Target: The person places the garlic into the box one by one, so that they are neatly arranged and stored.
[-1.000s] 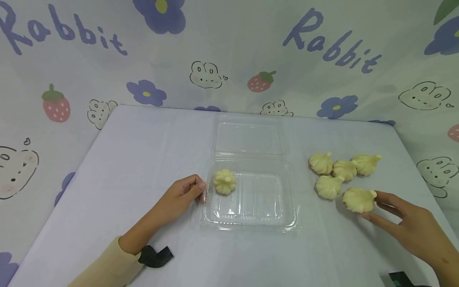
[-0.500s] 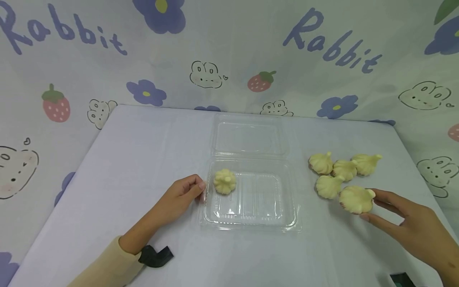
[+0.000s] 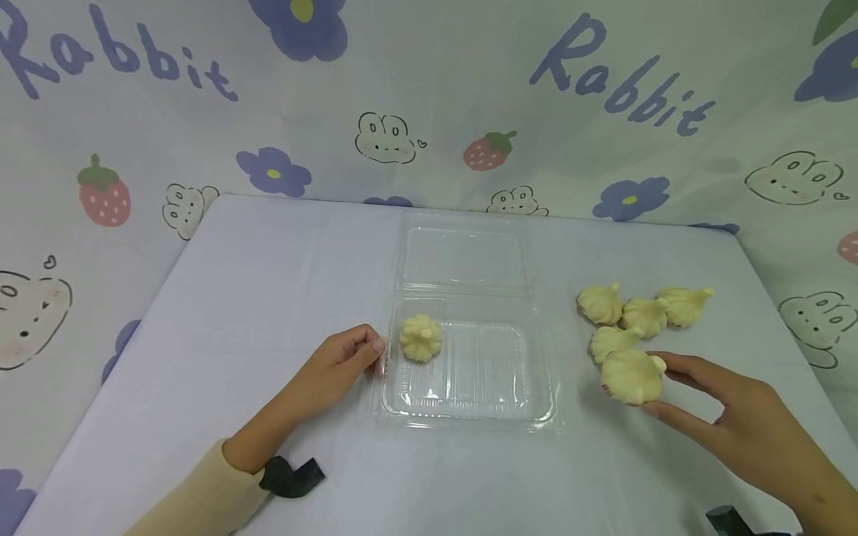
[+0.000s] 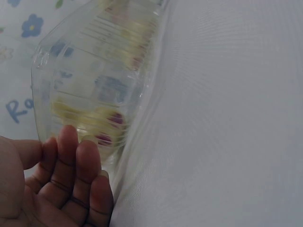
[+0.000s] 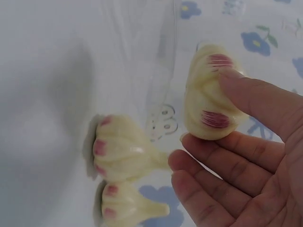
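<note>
Thumb and fingers of my right hand (image 3: pixel 737 417) pinch a garlic bulb (image 3: pixel 633 377) above the table; purple streaks show on this bulb (image 5: pixel 213 94) in the right wrist view. My left hand (image 3: pixel 342 368) holds the left rim of a clear plastic clamshell box (image 3: pixel 469 420), thumb and forefinger at its edge in the left wrist view. The box lies flat with its lid (image 3: pixel 467 257) folded back. One garlic bulb (image 3: pixel 421 339) stands in the back left of the box, seen through the wall in the left wrist view. The held bulb partly covers another garlic bulb (image 3: pixel 611 342) behind it.
Several garlic bulbs (image 3: pixel 645 316) lie grouped on the right of the white-covered table (image 3: pixel 281 260). A patterned cloth (image 3: pixel 442 89) hangs behind the table's far edge. Dark straps (image 3: pixel 293 478) are at both wrists.
My right hand has carried its garlic bulb leftward, toward the box and in front of the grouped bulbs. My left hand and the box have stayed in place.
</note>
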`<state>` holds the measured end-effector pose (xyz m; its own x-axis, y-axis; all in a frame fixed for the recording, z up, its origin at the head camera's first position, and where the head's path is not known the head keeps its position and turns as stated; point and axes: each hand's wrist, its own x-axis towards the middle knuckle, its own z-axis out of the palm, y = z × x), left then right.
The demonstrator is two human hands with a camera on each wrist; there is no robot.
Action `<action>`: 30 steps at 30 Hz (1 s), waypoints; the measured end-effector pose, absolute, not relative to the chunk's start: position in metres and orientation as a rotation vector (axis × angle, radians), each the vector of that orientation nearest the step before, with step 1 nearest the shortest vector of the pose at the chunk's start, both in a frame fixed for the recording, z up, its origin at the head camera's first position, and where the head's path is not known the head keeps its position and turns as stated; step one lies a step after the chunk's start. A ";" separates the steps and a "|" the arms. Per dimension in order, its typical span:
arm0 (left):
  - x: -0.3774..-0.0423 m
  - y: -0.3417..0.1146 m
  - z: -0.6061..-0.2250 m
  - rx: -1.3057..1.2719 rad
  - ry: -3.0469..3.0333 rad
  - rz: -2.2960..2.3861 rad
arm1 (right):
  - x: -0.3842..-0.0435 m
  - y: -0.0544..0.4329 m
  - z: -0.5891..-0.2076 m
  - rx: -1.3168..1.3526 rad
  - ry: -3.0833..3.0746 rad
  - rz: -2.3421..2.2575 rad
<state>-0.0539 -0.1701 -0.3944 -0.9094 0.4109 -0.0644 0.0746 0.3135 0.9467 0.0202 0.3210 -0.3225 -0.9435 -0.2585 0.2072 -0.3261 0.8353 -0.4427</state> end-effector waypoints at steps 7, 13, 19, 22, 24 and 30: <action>-0.055 -0.170 -0.397 0.452 2.278 1.644 | 0.013 0.294 -0.320 0.569 -2.868 0.775; -0.055 -0.170 -0.397 0.444 2.277 1.638 | 0.008 0.279 -0.317 0.630 -2.850 0.801; -0.055 -0.170 -0.396 0.438 2.278 1.633 | 0.003 0.266 -0.315 0.729 -2.817 0.818; -0.055 -0.170 -0.397 0.439 2.281 1.633 | 0.000 0.258 -0.313 0.756 -2.817 0.854; -0.055 -0.170 -0.397 0.437 2.282 1.637 | -0.003 0.252 -0.312 0.757 -2.827 0.869; -0.055 -0.170 -0.397 0.437 2.286 1.633 | -0.008 0.231 -0.317 0.703 -2.865 0.883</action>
<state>-0.0552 -0.1697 -0.3967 -0.9096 0.4107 -0.0633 0.0731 0.3082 0.9485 -0.0076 0.2308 -0.3166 -0.8940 -0.4064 0.1887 -0.4421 0.7315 -0.5191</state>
